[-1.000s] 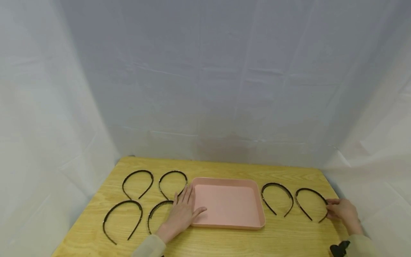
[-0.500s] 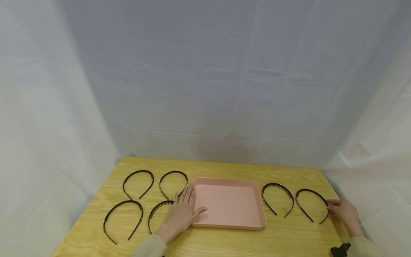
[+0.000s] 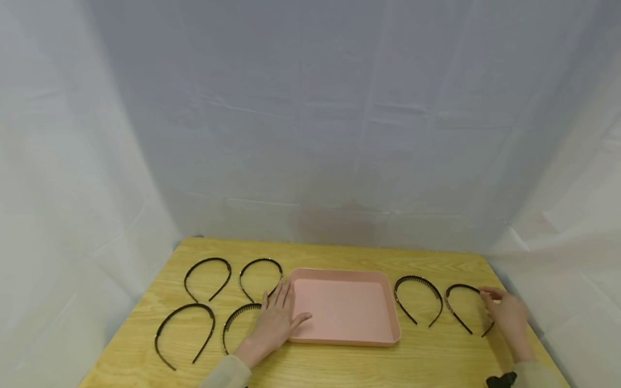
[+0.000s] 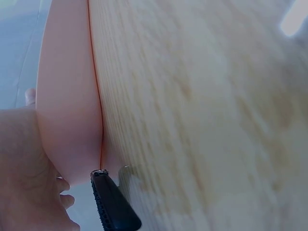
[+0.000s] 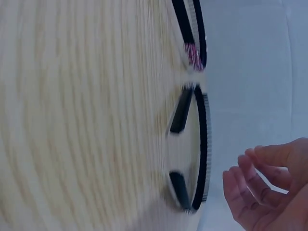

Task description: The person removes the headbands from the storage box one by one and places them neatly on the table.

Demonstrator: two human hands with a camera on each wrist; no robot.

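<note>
Near the table's right edge, the right hand (image 3: 504,315) hangs just over the rightmost headband (image 3: 469,308), fingers loosely curled and grasping nothing; the right wrist view shows its fingertips (image 5: 250,178) apart from the black toothed arc (image 5: 192,154). That headband lies flat on the wooden table (image 3: 339,361), its open ends toward the near edge. To lift it well, my judgement is that thumb and forefinger should close on the right leg of the arc close to the crown, pinching across the thin band and not pressing it down, since a springy band may flip or skid on smooth wood; a straight lift would keep it from catching the neighbouring headband (image 3: 418,299), which lies just beside it on the tray's side.

At the tray's left rim, the left hand (image 3: 274,320) rests flat, fingers straight and spread, thumb on the pink tray (image 3: 346,337), palm partly over a headband (image 3: 237,323); it holds nothing. The left wrist view shows that band's end (image 4: 113,204) against the tray wall.

Counted: six black headbands, four left of the tray in two rows, two right of it; one pink tray with nothing in it.
</note>
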